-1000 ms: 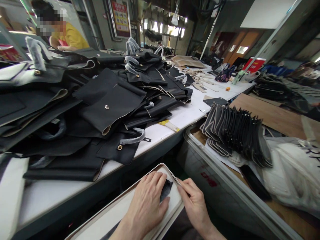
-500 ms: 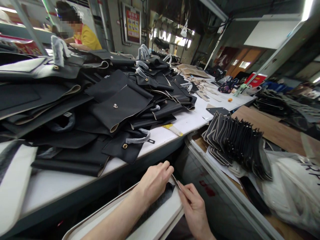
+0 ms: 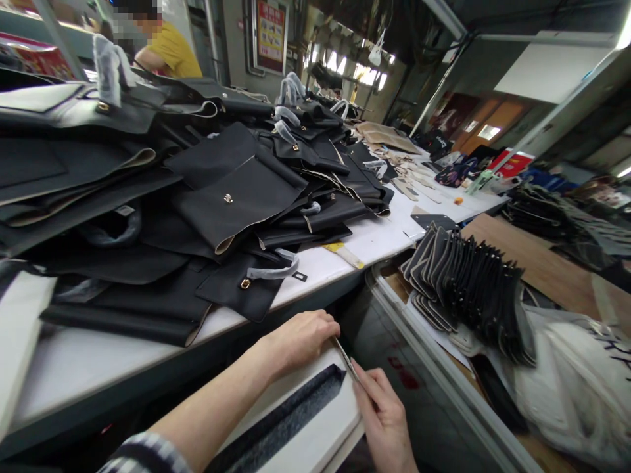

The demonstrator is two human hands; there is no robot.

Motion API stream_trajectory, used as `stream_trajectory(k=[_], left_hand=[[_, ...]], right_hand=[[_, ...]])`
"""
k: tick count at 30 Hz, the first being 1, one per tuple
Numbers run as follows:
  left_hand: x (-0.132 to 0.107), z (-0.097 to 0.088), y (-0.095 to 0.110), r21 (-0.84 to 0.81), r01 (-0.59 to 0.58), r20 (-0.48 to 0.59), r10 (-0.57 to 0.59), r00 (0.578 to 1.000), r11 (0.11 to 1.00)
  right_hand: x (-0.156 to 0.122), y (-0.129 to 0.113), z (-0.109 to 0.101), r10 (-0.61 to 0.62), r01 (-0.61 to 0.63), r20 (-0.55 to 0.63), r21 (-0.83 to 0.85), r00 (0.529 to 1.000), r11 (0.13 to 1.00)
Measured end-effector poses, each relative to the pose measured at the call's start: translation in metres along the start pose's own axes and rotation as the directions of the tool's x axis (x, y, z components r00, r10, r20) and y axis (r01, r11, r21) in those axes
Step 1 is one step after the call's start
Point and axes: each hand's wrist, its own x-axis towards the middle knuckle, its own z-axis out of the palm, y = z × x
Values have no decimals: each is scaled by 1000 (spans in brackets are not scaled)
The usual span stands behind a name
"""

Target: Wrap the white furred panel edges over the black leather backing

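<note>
The white panel [image 3: 320, 420] is below the worktop's [image 3: 379, 243] near edge, a dark gap between them. The right hand's [image 3: 380, 402] thumb and fingers pinch its thin raised edge; the left hand's [image 3: 311, 334] fingers curl at the far corner, though I cannot tell whether they grip. Black bags [image 3: 246, 197] heap up to the worktop's near edge, leaving bare room toward its right corner; a bin's rim [image 3: 419, 336] is close on the right. The left forearm covers part of the panel, and its near end is cut off. Letters on the plastic bag [image 3: 579, 374] and the red poster [image 3: 271, 36] are illegible.
</note>
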Motion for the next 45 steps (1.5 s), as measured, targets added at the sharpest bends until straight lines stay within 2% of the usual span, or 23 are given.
stream_trajectory(k=[10, 20, 24, 28, 31, 33, 35, 36, 38, 39, 41, 45], left_hand=[[-1, -2, 2, 23, -108, 8, 107, 994, 994], [-8, -1, 3, 147, -224, 7, 225, 974, 964], [-15, -2, 8, 245, -276, -23, 291, 957, 929], [-23, 0, 15, 249, -324, 17, 330, 944, 913], [-29, 4, 19, 244, -281, 26, 284, 959, 928], [-32, 7, 21, 241, -226, 7, 231, 973, 944], [-34, 10, 21, 231, -192, 3, 197, 980, 954], [-34, 11, 21, 222, -177, 4, 181, 983, 959], [-34, 13, 21, 198, -148, 5, 150, 989, 969], [-34, 14, 20, 185, -131, 4, 132, 991, 974], [-34, 15, 19, 164, -104, -2, 106, 994, 981], [-36, 17, 16, 97, -62, -34, 66, 997, 993]], right_hand=[[0, -10, -5, -8, 9, 82, -10, 997, 1000], [4, -11, -15, -152, 177, 230, -94, 961, 980], [9, -17, -21, -232, 310, 336, -204, 913, 928], [19, -32, -26, -295, 493, 467, -386, 833, 780], [30, -44, -28, -303, 605, 571, -464, 763, 647], [37, -48, -28, -308, 626, 591, -462, 746, 628], [45, -47, -26, -298, 558, 548, -402, 782, 726], [49, -45, -24, -256, 458, 499, -338, 828, 823], [60, -38, -20, -72, 146, 401, -157, 913, 977], [66, -35, -17, 39, -13, 378, -70, 925, 997], [78, -28, -12, 203, -234, 397, 31, 895, 972], [100, -22, -8, 310, -407, 559, 55, 769, 912]])
